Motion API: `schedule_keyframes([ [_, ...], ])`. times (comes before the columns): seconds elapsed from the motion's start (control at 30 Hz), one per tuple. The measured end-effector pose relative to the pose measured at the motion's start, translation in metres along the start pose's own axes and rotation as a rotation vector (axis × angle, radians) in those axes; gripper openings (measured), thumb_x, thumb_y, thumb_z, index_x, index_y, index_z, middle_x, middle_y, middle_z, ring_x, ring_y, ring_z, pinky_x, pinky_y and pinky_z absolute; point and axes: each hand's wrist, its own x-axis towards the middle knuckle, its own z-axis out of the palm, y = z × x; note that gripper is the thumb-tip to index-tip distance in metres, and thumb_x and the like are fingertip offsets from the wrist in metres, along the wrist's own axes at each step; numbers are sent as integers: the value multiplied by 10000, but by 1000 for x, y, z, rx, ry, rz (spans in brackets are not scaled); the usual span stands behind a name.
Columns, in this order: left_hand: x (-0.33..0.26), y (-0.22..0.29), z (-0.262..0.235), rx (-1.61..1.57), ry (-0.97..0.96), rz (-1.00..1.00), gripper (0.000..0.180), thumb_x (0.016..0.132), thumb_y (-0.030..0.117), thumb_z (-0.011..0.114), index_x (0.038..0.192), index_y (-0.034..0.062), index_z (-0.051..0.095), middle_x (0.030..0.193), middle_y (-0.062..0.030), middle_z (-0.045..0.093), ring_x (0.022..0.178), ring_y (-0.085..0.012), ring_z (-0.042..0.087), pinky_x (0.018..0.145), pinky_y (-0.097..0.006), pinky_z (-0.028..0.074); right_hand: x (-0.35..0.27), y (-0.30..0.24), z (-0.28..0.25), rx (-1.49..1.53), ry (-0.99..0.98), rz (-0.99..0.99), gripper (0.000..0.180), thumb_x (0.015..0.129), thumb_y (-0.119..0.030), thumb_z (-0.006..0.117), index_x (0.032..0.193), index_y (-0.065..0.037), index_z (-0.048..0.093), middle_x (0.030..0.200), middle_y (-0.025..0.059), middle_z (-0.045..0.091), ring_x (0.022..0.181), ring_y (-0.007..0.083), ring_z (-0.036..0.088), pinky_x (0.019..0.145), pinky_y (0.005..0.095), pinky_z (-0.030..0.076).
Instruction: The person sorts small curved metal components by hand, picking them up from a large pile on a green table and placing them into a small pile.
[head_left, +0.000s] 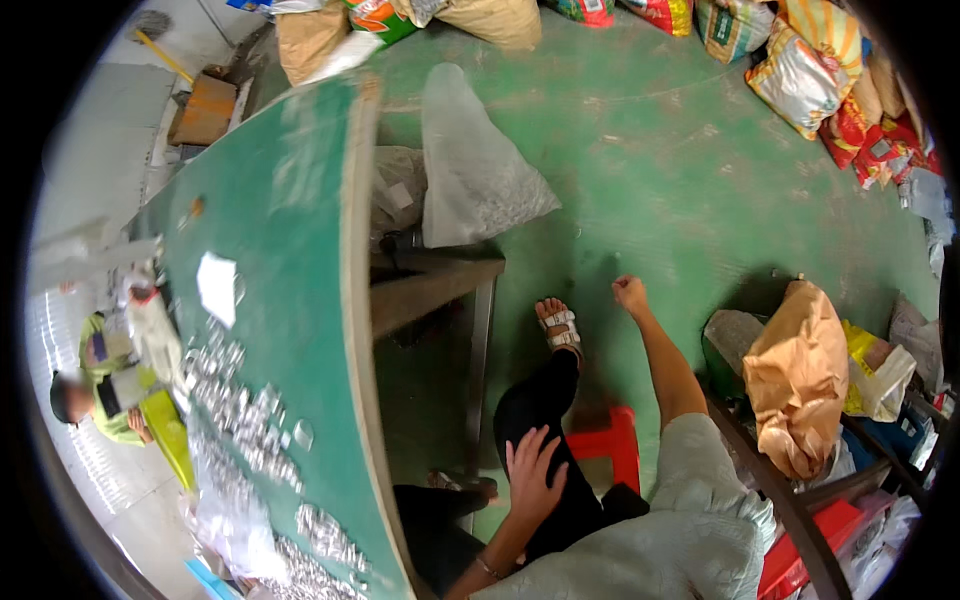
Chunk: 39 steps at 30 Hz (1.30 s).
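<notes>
My left hand [535, 475] lies on my dark-trousered thigh with its fingers spread, holding nothing. Out over the green floor, my right hand [630, 292] is stretched forward, its fingers closed; whatever they may hold is too small or hidden to make out. To my left stands a green-topped table [290, 150] with a pale edge. Many small shiny metal pieces [240, 400] are scattered on it, beside a white paper [217, 288] and a clear plastic bag [235, 500]. Neither hand touches these.
A red stool [610, 445] is beneath me. A translucent sack [475, 175] stands beyond the table's leg. To the right, a brown paper sack [797, 375] sits by a dark metal frame [790, 510]. Filled sacks [800, 75] line the far side. Across the table is another person [105, 390].
</notes>
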Motion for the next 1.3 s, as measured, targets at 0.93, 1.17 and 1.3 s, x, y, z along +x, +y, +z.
schedule_keyframes([
  [0.93,49,-32,12,-127,310,59,209,637,-34,524,786,75,622,947,-71,638,905,-272,585,800,-403,427,40,-61,95,17,337,-552,45,737,-39,602,743,-13,565,883,134,593,861,297,552,760,367,441],
  [1.17,11,-48,-14,-116,449,60,216,727,-35,524,918,47,581,1029,-122,583,1010,-310,534,927,-429,371,-203,-145,36,433,-239,-466,68,834,-70,592,814,-10,567,742,16,574,661,83,518,637,219,438],
  [1.3,-55,-19,-28,-1019,459,-224,278,909,160,460,1141,12,500,1096,-122,545,1022,-218,533,910,-338,403,-369,-223,0,597,-528,-405,86,850,-69,568,861,15,551,855,62,583,734,121,560,702,247,465],
])
